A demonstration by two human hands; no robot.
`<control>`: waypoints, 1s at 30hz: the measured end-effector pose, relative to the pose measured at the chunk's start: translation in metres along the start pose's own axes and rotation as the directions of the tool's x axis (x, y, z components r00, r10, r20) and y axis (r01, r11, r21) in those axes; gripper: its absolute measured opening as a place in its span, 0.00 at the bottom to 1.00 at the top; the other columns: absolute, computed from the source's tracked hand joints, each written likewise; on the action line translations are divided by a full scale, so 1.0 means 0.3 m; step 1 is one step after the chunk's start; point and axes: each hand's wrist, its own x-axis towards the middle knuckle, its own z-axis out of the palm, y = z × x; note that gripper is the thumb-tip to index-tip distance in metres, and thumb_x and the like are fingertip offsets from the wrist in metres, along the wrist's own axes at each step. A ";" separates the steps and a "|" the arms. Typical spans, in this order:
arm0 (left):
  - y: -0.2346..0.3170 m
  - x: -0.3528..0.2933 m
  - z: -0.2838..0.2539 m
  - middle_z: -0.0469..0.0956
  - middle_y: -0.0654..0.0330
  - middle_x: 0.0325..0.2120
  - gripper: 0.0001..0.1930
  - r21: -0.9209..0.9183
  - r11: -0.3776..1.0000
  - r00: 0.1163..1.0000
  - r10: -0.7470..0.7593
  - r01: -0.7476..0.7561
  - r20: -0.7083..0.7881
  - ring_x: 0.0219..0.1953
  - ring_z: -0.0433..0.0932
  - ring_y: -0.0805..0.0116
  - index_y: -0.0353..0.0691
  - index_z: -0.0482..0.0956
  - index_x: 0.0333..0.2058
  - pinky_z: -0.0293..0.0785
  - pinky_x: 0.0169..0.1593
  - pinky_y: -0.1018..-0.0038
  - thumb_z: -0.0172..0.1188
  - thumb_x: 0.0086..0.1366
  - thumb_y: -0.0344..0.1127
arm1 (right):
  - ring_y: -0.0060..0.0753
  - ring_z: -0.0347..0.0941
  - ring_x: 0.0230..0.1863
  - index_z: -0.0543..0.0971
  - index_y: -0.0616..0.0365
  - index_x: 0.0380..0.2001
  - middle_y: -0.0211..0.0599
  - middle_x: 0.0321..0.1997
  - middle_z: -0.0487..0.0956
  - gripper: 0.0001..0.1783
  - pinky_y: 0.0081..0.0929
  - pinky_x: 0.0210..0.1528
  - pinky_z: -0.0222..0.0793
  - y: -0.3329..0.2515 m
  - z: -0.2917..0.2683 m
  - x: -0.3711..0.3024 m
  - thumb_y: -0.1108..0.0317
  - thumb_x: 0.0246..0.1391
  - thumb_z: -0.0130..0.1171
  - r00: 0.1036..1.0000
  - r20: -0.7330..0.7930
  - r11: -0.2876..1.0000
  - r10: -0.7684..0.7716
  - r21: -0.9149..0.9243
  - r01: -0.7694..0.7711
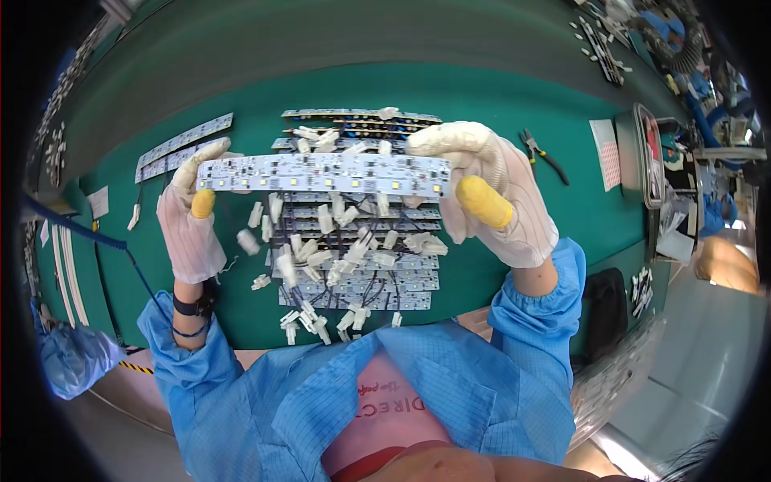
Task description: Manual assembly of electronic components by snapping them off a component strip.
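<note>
A long white LED circuit board strip [321, 173] with small yellow LEDs is held up level between my hands. My left hand [193, 221], in a white glove with a yellow fingertip cover, pinches its left end. At the right end, my right hand [498, 189], gloved the same way, grips it between thumb and fingers. Beneath it on the green mat lie several rows of similar circuit boards [414, 283], partly hidden by the held strip. Dark wires with white plug connectors [345, 261] spread over these rows.
Two more strips [185, 136] lie on the green mat [249, 92] at the left. Pliers [546, 157] with yellow-black handles rest right of my right hand, near a sheet with red marks [605, 154] and a metal tray [638, 157]. A blue cord [76, 227] runs to my left wrist.
</note>
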 end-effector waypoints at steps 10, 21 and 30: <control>-0.028 -0.020 0.032 0.81 0.55 0.40 0.26 -0.229 0.973 1.000 -0.006 0.006 0.001 0.40 0.79 0.71 0.31 0.74 0.51 0.74 0.46 0.76 0.60 0.65 0.49 | 0.11 0.65 0.17 0.71 0.65 0.50 0.32 0.29 0.78 0.29 0.10 0.23 0.61 0.009 -0.005 -0.002 0.50 0.58 0.59 0.997 -0.081 0.997 -0.006 0.080 0.012; 0.013 -0.053 0.020 0.80 0.53 0.39 0.21 -0.443 0.895 0.996 0.082 -0.054 0.043 0.35 0.80 0.72 0.33 0.73 0.51 0.76 0.40 0.77 0.62 0.64 0.40 | 0.12 0.64 0.20 0.74 0.64 0.49 0.32 0.30 0.77 0.19 0.12 0.22 0.57 0.039 -0.006 0.021 0.63 0.58 0.58 0.985 -0.166 0.979 0.047 0.204 -0.013; 0.006 -0.023 -0.027 0.81 0.52 0.34 0.26 0.284 0.647 0.687 0.724 -0.707 0.061 0.37 0.80 0.54 0.36 0.78 0.47 0.74 0.49 0.55 0.68 0.51 0.44 | 0.37 0.78 0.42 0.68 0.67 0.55 0.45 0.47 0.76 0.41 0.30 0.44 0.77 0.050 0.017 0.034 0.45 0.48 0.67 0.985 -0.156 0.997 -0.076 -0.022 0.073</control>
